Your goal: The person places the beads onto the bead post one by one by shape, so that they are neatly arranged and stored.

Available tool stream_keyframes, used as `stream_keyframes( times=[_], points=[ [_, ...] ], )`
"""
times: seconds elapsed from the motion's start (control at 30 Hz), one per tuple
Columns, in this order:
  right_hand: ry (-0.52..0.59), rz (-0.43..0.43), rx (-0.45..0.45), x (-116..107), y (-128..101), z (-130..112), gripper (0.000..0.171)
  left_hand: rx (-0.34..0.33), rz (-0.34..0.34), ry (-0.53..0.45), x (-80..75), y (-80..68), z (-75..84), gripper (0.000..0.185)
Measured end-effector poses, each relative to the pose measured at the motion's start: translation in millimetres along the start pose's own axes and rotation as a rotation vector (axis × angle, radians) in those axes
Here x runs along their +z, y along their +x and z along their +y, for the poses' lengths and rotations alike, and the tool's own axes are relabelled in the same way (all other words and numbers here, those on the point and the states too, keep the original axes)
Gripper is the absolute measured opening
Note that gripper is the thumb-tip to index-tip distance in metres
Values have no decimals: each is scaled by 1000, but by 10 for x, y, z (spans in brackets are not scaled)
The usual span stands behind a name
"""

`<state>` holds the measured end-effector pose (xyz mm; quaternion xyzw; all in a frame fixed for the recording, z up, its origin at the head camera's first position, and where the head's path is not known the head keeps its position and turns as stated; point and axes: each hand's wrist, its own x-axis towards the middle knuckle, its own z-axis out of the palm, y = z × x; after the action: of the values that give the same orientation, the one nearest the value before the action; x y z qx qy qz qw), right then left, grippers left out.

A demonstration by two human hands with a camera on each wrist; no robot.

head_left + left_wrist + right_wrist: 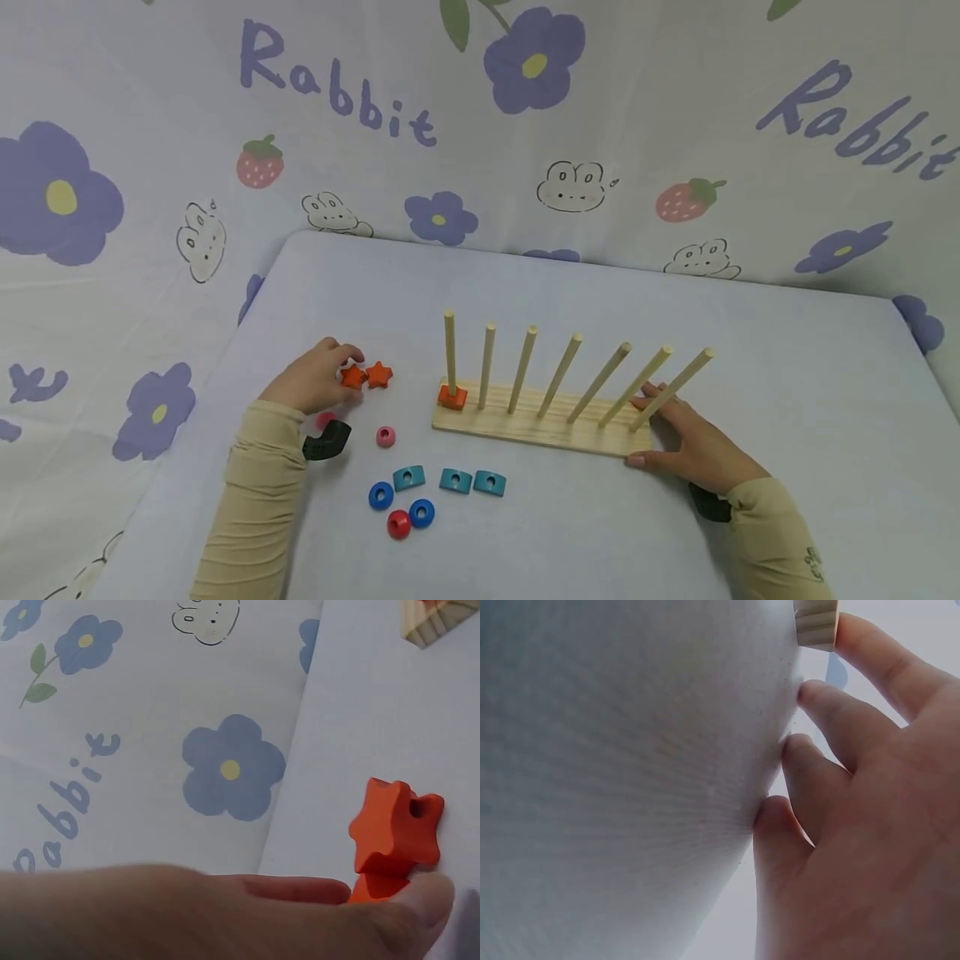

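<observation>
Near the left edge of the worktop (750,350), a person's left hand (311,379) curls its fingertips around an orange star (352,377), pinching it where it lies; a second orange star (379,374) sits just beside it, touching or almost so. Toward the worktop's middle stands a wooden peg board (525,425) with seven upright pegs — an orange block (452,397) is threaded on the leftmost peg. The right hand (678,442) lies flat and open against the board's right end, its straight fingers touching the wood and holding nothing. Between the left hand and the near edge lie loose pieces: a pink ring (386,436), three teal arches (453,481), two blue rings (401,504) and a red ring (398,524). Bare surface stretches along the far edge and across the whole right side — wide room around the board.
</observation>
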<state>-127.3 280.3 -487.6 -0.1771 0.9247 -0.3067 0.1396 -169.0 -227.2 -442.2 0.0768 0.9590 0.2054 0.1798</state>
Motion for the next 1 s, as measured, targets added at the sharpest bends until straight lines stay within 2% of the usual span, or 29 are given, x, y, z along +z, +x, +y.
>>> stream_keyframes(
  times=[0.33, 0.73, 0.87, 1.0],
  points=[
    [-10, 8, -15, -3, 11, -1, 81, 4, 10, 4, 56, 42, -21, 36],
    [17, 8, -2, 17, 4, -8, 81, 71, 76, -28, -26, -6, 15, 31],
    [8, 1, 7, 15, 16, -10, 82, 120, 141, -32, -99, -40, 128, 30],
    [6, 4, 13, 7, 5, -4, 83, 261, 283, -89, -213, -64, 344, 29]
  ],
)
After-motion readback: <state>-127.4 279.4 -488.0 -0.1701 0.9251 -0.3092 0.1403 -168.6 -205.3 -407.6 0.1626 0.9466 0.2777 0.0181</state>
